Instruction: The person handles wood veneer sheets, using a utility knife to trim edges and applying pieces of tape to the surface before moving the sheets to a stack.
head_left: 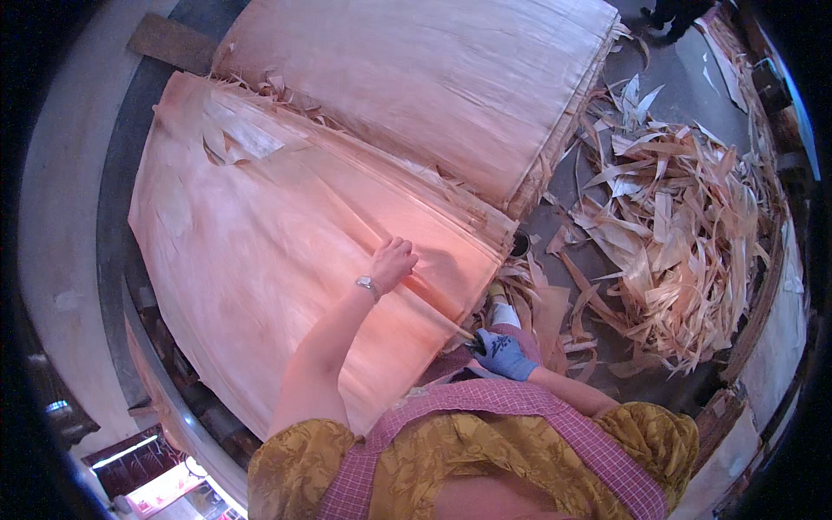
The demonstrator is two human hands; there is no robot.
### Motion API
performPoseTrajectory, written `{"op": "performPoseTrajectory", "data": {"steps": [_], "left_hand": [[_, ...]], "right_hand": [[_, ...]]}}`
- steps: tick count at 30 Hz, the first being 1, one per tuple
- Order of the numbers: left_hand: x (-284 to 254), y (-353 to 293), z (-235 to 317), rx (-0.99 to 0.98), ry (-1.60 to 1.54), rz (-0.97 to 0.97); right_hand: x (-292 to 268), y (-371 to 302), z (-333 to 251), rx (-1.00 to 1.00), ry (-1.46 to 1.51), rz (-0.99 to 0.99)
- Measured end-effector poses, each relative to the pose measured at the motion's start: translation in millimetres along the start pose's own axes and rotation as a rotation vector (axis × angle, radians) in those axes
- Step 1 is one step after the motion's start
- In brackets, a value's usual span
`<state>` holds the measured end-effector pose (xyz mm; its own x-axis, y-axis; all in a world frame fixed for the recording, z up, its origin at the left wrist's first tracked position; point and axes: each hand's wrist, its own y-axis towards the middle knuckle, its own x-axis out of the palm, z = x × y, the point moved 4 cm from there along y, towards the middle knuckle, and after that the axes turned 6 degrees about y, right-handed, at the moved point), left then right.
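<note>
A large thin wood veneer sheet (260,234) lies on top of a stack in front of me. My left hand (394,262), bare with a wristwatch, presses down on the sheet near a long split in it. My right hand (503,355), in a blue glove, grips a small dark tool (475,345) at the sheet's near edge, where the split ends. A second stack of veneer sheets (433,78) lies behind the first one.
A heap of torn veneer strips (676,234) covers the grey floor to my right. A wooden board (169,43) sticks out at the back left. A dark curved rail (117,225) runs along the stack's left side.
</note>
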<state>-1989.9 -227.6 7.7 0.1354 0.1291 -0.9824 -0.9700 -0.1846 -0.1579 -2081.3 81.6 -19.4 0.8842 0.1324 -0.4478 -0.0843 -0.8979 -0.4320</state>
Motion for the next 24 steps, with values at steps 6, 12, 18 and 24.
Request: {"op": "performPoseTrajectory", "data": {"steps": [6,12,18,24], "left_hand": [[-92.0,-24.0,3.0,-0.040,-0.146,0.166],[-187.2,-67.5,18.2,-0.069,-0.093,0.324],[-229.1,-89.3,31.9,-0.092,-0.044,0.447],[-231.0,-85.8,31.7,-0.051,-0.014,0.536]], "right_hand": [[-10.7,-11.4,-2.3,-0.123,0.002,0.023],[-19.7,-7.3,0.1,-0.182,-0.082,0.199],[-51.7,9.1,-23.2,-0.249,-0.106,0.262],[-107.6,62.3,-75.0,-0.256,-0.214,0.320]]}}
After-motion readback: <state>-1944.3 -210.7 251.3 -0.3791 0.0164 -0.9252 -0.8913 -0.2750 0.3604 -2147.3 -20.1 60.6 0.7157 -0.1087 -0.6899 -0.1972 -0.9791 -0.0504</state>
